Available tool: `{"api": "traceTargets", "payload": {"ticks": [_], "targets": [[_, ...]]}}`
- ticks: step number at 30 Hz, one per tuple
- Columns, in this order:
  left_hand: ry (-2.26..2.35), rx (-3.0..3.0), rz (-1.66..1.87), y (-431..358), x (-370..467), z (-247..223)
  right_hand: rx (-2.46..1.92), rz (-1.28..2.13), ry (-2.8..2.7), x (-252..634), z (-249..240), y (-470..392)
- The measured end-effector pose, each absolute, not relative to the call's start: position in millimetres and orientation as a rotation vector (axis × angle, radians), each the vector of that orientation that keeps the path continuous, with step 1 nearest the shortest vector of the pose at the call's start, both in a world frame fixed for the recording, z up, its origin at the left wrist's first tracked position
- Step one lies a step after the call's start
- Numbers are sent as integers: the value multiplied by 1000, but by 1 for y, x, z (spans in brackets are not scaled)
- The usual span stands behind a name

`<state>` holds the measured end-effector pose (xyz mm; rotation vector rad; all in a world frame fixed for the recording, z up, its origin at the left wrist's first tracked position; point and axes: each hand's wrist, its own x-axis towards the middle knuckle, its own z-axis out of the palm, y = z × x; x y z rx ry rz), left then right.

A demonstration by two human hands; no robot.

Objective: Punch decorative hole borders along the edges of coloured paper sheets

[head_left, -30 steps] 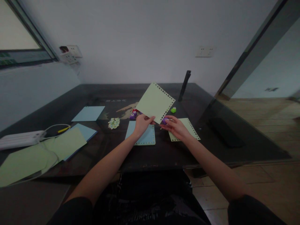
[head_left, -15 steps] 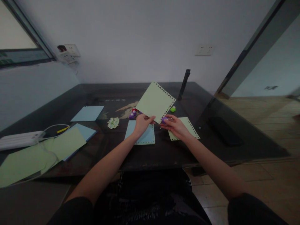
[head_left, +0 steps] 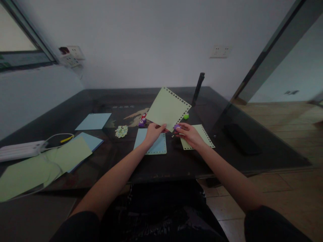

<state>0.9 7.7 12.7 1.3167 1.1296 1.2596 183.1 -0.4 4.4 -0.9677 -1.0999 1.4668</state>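
Note:
My left hand point(head_left: 153, 133) pinches the lower edge of a pale green sheet point(head_left: 166, 107), which is raised and tilted, with a row of punched holes along its upper right edge. My right hand point(head_left: 189, 133) is closed on a small purple punch point(head_left: 177, 127) at the sheet's lower right corner. Beneath my left hand lies a light blue sheet point(head_left: 156, 144) with holes along its edges. Another green sheet point(head_left: 199, 137) with punched edges lies under my right hand. Purple punches point(head_left: 142, 123) and a red punch point(head_left: 143, 116) stand left of the raised sheet, a green punch point(head_left: 186, 116) right of it.
A pile of paper bits point(head_left: 121, 131) and a blue sheet point(head_left: 94, 121) lie on the left. Farther left are green paper point(head_left: 37, 164), a white power strip point(head_left: 21, 151) and its cable. A black stand point(head_left: 198, 89) rises at the back; a dark flat object point(head_left: 241, 139) lies right.
The raised sheet has turned slightly and shifted a little to the right against the purple punch. Both hands stay in nearly the same place, and the view has tilted slightly.

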Motion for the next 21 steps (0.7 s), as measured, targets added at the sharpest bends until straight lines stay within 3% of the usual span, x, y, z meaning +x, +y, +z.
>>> {"api": "traceTargets", "payload": {"ticks": [21], "targets": [[1289, 1586, 1079, 8, -3, 19, -925, 1524, -1058, 188, 1, 6]]}}
